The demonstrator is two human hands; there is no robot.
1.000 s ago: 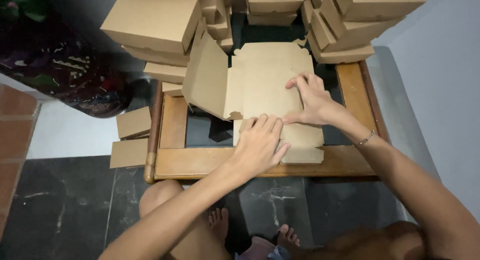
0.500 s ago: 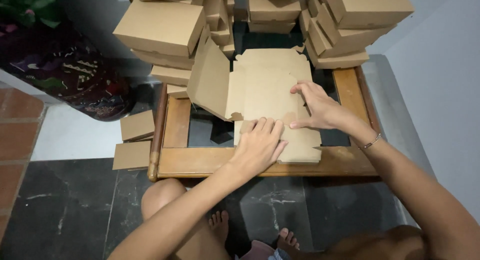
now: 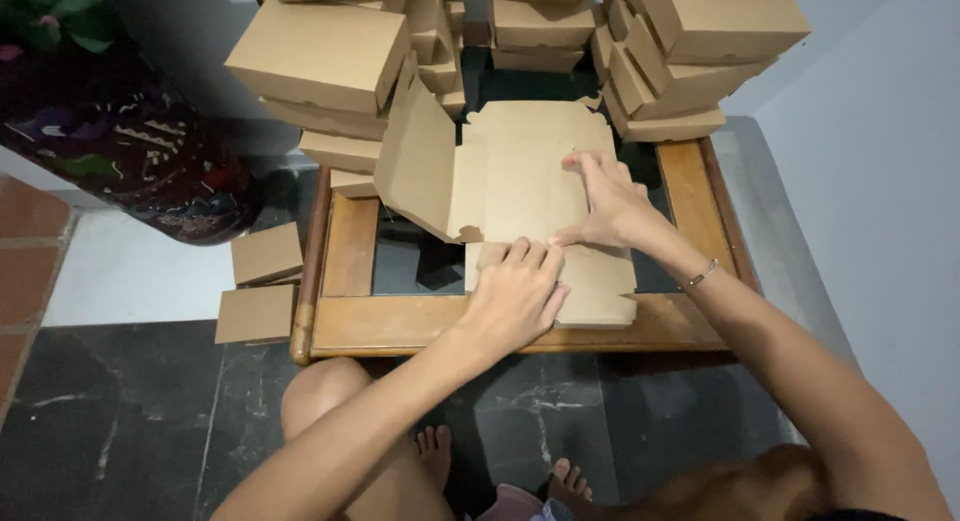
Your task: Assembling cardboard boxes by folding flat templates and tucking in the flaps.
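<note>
Dim even light, soft shadows, sharp

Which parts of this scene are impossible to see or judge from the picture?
- Head view: the near flap of the flat cardboard box blank is partly hidden under the left hand.
- The crease under the right hand is covered by its fingers.
- The stacked folded boxes are cut off by the top edge.
- The patterned pot runs off the left edge.

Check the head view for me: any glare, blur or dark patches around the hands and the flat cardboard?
Head view: soft, even light, no glare; left hand, right hand and flat box blank are sharp; floor below the wooden table is dim; edges bow slightly.
</note>
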